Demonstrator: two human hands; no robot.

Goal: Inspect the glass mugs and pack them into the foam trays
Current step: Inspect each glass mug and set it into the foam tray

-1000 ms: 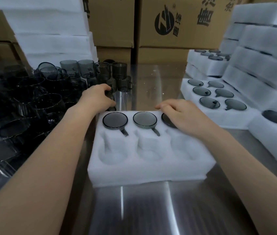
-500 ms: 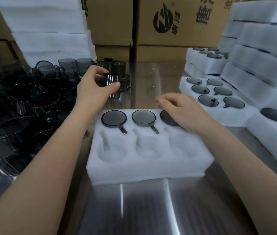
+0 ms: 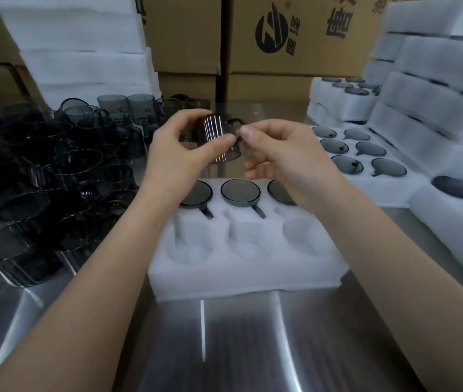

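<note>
Now, mug (image 3: 216, 131): smoky glass, held up near foam tray (image 3: 238, 275).
Left hand (image 3: 179, 157): fingers curled round its body.
Right hand (image 3: 289, 162): fingertips pinching its handle.

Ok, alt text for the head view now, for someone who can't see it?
Two bare hands hold a smoked glass mug above a white foam tray: the left hand grips its body, the right hand pinches its handle. The tray's far row holds three mugs, its near row is empty; loose mugs crowd the steel table to the left.
</note>
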